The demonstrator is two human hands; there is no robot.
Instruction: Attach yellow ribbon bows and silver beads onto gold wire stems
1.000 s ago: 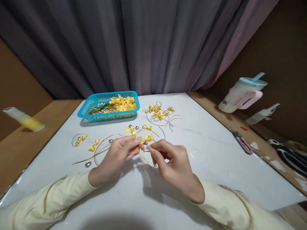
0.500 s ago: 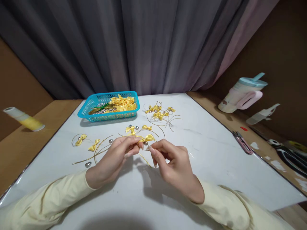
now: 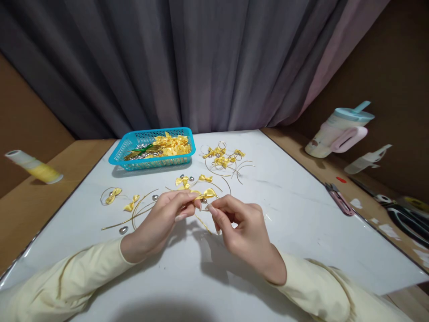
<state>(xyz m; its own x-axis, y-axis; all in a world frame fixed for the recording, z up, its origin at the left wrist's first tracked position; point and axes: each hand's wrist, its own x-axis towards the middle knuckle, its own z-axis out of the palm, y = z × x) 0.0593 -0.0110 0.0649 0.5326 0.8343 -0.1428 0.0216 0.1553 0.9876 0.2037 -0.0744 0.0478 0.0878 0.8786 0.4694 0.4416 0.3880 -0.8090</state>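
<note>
One left hand pinches gold wire; right hand, grip unclear; white table before grey curtains.

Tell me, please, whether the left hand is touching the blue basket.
Apart: the head view shows white tabletop between the left hand and the blue basket.

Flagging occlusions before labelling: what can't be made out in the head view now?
All head view:
Left hand: its fingers hide parts of a yellow bow and gold wire.
Right hand: too small to tell whether its fingertips pinch anything.
Blue basket: its contents hide most of its floor.
Black-handled tool: cut off by right edge.
Right sleeve: cut off by bottom edge.
</note>
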